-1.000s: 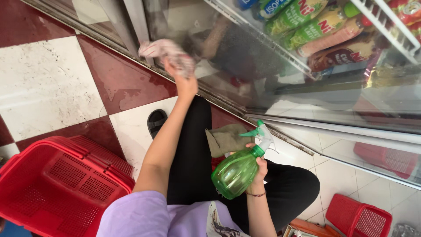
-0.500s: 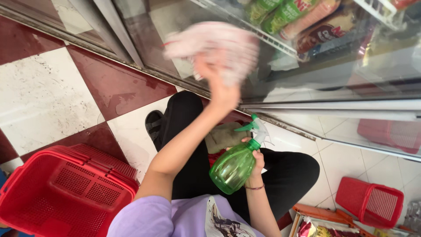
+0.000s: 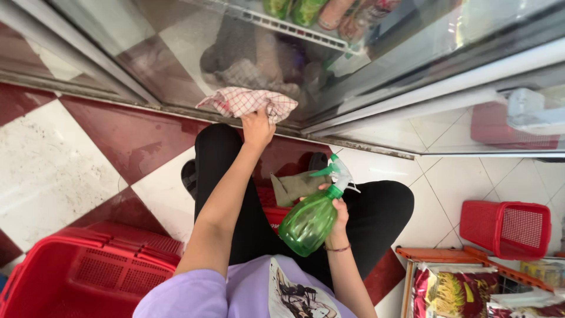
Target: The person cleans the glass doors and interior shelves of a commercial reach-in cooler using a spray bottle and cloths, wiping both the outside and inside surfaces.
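Closest to the camera there's a lilac t-shirt [image 3: 235, 294] with a printed drawing on the front, and the person wearing it is crouched down in black trousers [image 3: 376, 212] on a red-and-white tiled floor [image 3: 53, 171]. Off to the near left sits a red plastic basket [image 3: 82, 277] with slotted sides, and down in the near right corner there's an orange crate [image 3: 447, 256] with red snack packets [image 3: 447, 291] in it. The right hand [image 3: 336, 218] is wrapped around the neck of a green spray bottle [image 3: 309, 221], which is tilted with its white-and-green trigger head pointing up and away, resting over the lap; right next to the nozzle there's a folded olive-green cloth [image 3: 297, 187] lying on the knee. A thin bracelet [image 3: 336, 249] sits on that wrist. A bit further out on the right is a smaller red basket [image 3: 509, 227] on the white tiles. The left hand [image 3: 257, 128] is stretched forward, fingers closed on a red-and-white checked cloth [image 3: 247, 103] pressed flat against the bottom edge of a glass cooler door [image 3: 176, 59]. Behind the glass you can just make out a wire shelf [image 3: 294, 29] with green packets [image 3: 297, 9] on it.
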